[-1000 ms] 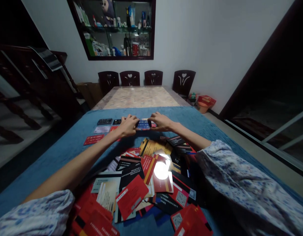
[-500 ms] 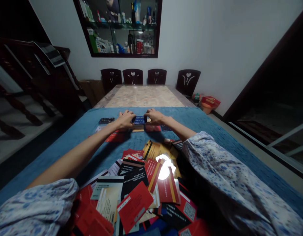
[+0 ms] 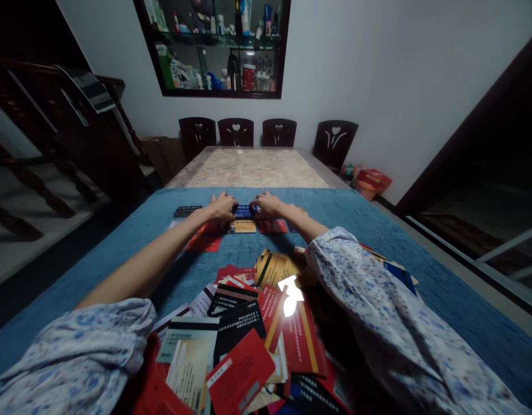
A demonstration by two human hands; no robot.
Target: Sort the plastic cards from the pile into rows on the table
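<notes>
Between my hands, a blue card lies at the far side of the blue cloth, in a row of cards. My left hand has its fingers curled at the card's left end, and my right hand pinches its right end. Just in front lie a gold card and a red card. A black card is left of my left hand, with another red card nearer me. A heap of mixed cards, with a red one on top, spreads in front of my body.
The blue cloth covers the near part of the long table. More cards, one blue, lie beside my right sleeve. Chairs stand beyond the table, below a wall cabinet.
The view has shifted slightly. My right forearm has drawn left, uncovering cards at the right, and the gold and red cards show more fully. Both hands stay at the blue card.
</notes>
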